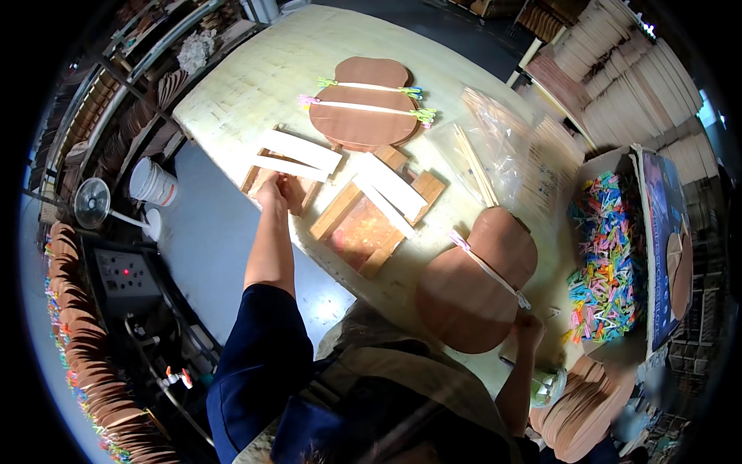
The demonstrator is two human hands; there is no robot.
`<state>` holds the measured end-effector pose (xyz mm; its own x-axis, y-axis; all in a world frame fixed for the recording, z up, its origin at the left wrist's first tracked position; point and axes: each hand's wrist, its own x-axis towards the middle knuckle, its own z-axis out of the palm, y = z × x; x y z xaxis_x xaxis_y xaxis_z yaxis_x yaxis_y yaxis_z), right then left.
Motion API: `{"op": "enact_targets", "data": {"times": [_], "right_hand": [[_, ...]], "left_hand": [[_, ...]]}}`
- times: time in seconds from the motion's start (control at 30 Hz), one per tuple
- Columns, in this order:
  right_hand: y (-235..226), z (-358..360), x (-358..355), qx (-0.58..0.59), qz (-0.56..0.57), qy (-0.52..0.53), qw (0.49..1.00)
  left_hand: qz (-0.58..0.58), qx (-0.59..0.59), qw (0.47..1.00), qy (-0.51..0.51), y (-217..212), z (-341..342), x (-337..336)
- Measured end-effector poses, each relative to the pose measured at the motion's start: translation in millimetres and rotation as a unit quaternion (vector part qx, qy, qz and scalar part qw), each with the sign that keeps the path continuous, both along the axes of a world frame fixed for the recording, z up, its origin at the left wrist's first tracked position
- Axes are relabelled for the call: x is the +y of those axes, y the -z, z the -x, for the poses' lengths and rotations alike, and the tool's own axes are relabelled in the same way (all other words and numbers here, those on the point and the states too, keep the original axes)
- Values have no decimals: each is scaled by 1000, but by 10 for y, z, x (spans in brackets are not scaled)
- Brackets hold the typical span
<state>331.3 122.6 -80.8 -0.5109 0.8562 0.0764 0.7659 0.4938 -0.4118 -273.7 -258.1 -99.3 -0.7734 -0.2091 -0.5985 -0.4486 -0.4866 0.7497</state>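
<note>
My left hand [283, 193] reaches to a small wooden frame [251, 179] bearing pale strips [303, 148]; its fingers are partly hidden under the strips. My right hand [529, 330] is closed beside the lower right edge of a brown guitar-shaped board [468, 298]. I cannot make out what its fingers hold. One pale strip [488, 267] crosses that board's waist, with a pink clothespin [458, 240] at one end and a pale clothespin [522, 300] at the other. Farther off lie similar stacked boards [362, 122] with two strips, clipped at both ends with coloured clothespins.
A second wooden frame [363, 232] with pale strips sits mid-table. Thin sticks [475, 166] lie by a clear plastic bag [514, 155]. At right stands a box of colourful clothespins [607, 255], with stacked brown boards [580, 406] below it. A white bucket [152, 182] is at left.
</note>
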Motion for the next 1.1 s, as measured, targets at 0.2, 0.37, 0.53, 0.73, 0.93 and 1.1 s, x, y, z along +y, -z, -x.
{"op": "enact_targets", "data": {"times": [0.2,0.37,0.53,0.73,0.93,1.1], "right_hand": [[-51,-20,-189,51,101,5,994],[143,-126,-253,41,55,-41,997],[6,12,-335,46,29,34,998],[-122,-33,-475,377,309,239,840],[-73,-229,-797,590,440,271,621],[-124,-195,-933,637,457,253,566]], "left_hand": [[-12,-2,1000,-27,49,69,-49],[-24,182,976,-114,60,-18,184],[129,416,900,26,-799,-961,812],[306,668,502,457,-942,-2982,1712],[172,688,454,538,-827,-3652,2071],[180,691,435,548,-725,-3686,2114]]}}
